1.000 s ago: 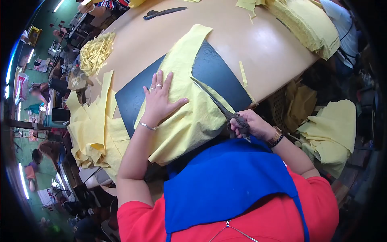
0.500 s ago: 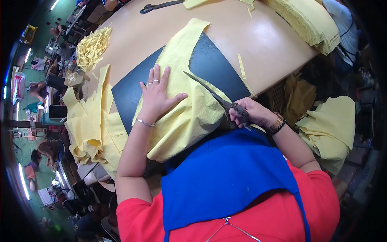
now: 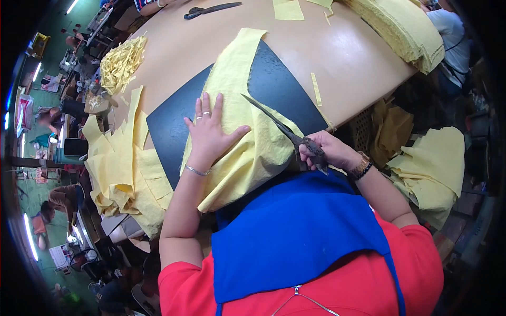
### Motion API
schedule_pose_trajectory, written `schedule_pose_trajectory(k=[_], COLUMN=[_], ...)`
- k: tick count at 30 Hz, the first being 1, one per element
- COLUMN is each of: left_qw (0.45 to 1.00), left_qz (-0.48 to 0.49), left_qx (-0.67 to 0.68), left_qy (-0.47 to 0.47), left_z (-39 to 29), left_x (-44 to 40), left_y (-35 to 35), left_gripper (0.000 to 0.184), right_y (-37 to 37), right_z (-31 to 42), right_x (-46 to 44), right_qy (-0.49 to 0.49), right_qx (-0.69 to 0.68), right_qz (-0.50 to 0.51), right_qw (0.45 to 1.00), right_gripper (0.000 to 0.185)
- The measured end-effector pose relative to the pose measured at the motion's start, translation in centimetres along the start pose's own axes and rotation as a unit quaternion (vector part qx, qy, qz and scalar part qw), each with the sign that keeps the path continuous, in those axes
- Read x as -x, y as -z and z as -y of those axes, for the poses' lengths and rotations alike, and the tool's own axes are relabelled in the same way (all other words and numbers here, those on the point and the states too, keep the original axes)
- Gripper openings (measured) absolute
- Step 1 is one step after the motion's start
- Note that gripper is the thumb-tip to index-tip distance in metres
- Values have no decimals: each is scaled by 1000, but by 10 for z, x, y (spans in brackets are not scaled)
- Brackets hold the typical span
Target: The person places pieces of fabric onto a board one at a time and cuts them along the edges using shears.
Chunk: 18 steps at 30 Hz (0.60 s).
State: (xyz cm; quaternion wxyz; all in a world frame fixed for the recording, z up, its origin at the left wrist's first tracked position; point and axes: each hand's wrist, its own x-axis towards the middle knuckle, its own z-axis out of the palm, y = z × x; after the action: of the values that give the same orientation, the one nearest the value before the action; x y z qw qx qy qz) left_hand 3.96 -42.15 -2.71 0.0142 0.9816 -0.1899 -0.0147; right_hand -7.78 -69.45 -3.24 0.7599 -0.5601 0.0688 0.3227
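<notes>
On the light tan tabletop point(image 3: 342, 58), a flat black sheet point(image 3: 279, 79) sits under the yellow woven fabric piece point(image 3: 232, 79), whose narrow end points away from the wearer and whose wide, creased end reaches the blue cloth apron point(image 3: 300, 226). Left hand point(image 3: 212, 131) lies palm down on the fabric, fingers spread, gripping nothing. Right hand point(image 3: 329, 151) is closed around the handles of the long dark metal scissors point(image 3: 282, 126); tip points up-left, lying over the fabric near its curved right edge. Can't tell how far the blades are apart. Loose yellow cloth offcuts point(image 3: 118, 168) lie left of the sheet, a heap of thin yellow strips point(image 3: 124, 63) beyond them. Second dark pair of shears point(image 3: 212, 9) at the far side, thick stack of yellow cloth point(image 3: 403, 34) far right. Single narrow yellow strip point(image 3: 316, 88) just right of the sheet.
</notes>
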Motion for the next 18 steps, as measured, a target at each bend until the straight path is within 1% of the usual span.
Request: schedule_pose_trajectory(k=[4,7,10,13,15,16,17,18], left_qw=[1000,999,998,989,981,968,970,970], left_qz=[7,-16,32,68,15,-12,12,17], left_qx=[1,36,39,-120,-55,-23,-13,0], left_qy=[5,24,35,-54,-185,-249,-243,-242], left_z=[-5,-4,4,17,30,35,37,38], left_x=[4,8,-3,-34,-52,-59,-64,-67], left_y=[0,-7,6,29,32,32,27,22], left_gripper=[101,94,84,81,83,84,96,99], right_y=[1,-4,-5,-3,-2,-1,0,0], right_z=[-5,-8,-8,-8,-7,-8,-7,-5], right_x=[0,4,5,4,3,3,2,2], right_qy=[6,12,11,5,1,0,-1,2], right_qx=[-8,-30,-43,-40,-39,-42,-44,-37], right_qz=[-4,-10,-14,-15,-12,-9,-7,-7], right_qw=[1000,999,999,999,999,999,999,999], right_gripper=[28,25,24,23,23,24,24,24])
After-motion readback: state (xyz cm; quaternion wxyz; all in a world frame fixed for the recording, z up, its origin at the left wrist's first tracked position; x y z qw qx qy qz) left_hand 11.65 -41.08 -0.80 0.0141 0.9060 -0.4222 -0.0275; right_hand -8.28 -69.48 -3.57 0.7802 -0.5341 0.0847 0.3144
